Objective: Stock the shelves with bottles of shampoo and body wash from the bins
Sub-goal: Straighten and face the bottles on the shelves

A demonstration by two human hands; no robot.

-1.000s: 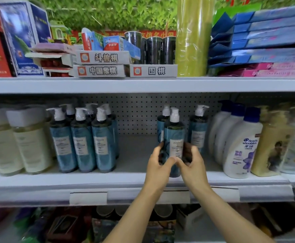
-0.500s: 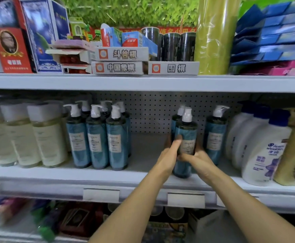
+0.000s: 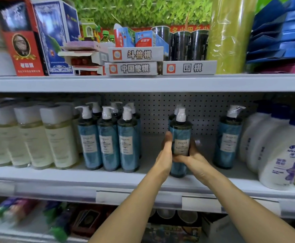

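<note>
Bottle (image 3: 181,132), a glossy teal cylinder with a white pump, stands upright near the front edge of the shelf (image 3: 125,179). Both hands grasp it low: left hand (image 3: 166,155) on its left side, right hand (image 3: 194,158) curled round its right. Bare shelf lies on either side, between three like bottles (image 3: 108,142) and a lone one (image 3: 228,141). A perforated pegboard (image 3: 160,111) stands behind.

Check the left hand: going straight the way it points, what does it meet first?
Probably the rear teal bottle just behind the held bottle, since the left hand points into the shelf. Depth is unclear; it might miss and reach the pegboard.
</note>
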